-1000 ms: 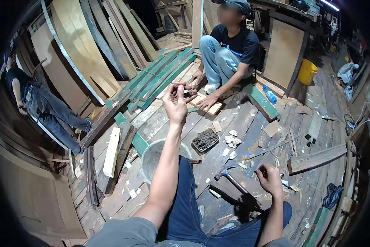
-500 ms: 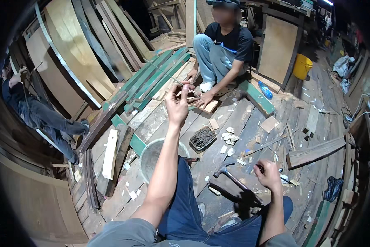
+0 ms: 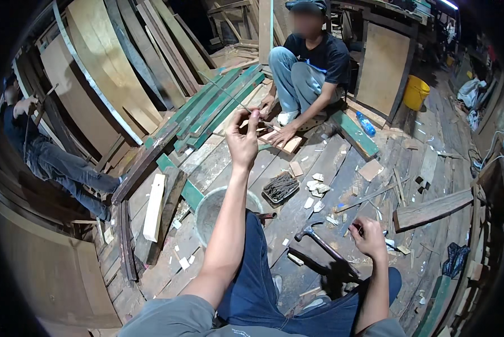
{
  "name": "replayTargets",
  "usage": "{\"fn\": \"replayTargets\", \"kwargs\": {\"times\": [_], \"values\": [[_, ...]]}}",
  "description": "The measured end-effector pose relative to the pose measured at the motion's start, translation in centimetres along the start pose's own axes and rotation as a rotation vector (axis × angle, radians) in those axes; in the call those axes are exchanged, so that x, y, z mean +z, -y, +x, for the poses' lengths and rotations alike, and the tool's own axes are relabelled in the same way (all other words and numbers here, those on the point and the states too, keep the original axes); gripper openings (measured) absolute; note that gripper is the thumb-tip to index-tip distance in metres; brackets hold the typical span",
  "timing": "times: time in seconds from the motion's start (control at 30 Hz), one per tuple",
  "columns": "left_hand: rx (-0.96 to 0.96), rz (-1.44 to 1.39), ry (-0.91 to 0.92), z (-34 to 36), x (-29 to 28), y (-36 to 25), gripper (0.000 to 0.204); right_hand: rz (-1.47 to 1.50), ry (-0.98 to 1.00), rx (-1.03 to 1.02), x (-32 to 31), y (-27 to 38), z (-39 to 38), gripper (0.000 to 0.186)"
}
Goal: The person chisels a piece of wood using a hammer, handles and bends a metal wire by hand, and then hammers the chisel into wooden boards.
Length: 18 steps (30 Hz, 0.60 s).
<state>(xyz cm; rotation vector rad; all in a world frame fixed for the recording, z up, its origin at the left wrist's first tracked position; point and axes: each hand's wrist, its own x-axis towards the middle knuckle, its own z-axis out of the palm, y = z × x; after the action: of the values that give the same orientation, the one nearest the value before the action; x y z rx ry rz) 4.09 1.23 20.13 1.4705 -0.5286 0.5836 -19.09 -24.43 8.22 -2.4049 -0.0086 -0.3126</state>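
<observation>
One thin rod (image 3: pixel 225 92), long and slightly bent, pinched at its lower end between the fingertips of the left hand (image 3: pixel 243 139); slanting up and to the left from there, above the green planks (image 3: pixel 221 106). Left arm stretched far forward, hand raised, fingers closed on the rod.

One hammer (image 3: pixel 325 245) lying on the floor just left of the right hand (image 3: pixel 370 236), head toward the left, handle running down to the right. Right hand low beside the right knee, fingers curled around something small and dark; impossible to tell what it is, nor how firm the grasp.

One grey bucket (image 3: pixel 210 210) between the legs and the planks, partly hidden behind the left forearm. One dark tray of nails (image 3: pixel 280 186) just right of it, with several small pale wood chips (image 3: pixel 316 192) scattered beside. One yellow bucket (image 3: pixel 416 91) far at the upper right.

Two other persons: one seated opposite, hand (image 3: pixel 283 136) resting on a small wooden block (image 3: pixel 282 141) just beyond the rod hand; one more at the left edge among leaning boards.
</observation>
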Motion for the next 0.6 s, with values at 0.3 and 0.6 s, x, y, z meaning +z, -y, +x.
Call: {"fn": "replayTargets", "kwargs": {"times": [0.3, 0.6], "values": [[0.076, -0.186, -0.168, 0.7, -2.7, -0.4, 0.012, 0.026, -0.013, 0.009, 0.4, 2.2, 0.1, 0.016], [0.059, -0.152, -0.274, 0.7, -4.3, -1.6, 0.014, -0.040, 0.000, 0.012, -0.1, 3.3, -1.4, 0.012]]}}
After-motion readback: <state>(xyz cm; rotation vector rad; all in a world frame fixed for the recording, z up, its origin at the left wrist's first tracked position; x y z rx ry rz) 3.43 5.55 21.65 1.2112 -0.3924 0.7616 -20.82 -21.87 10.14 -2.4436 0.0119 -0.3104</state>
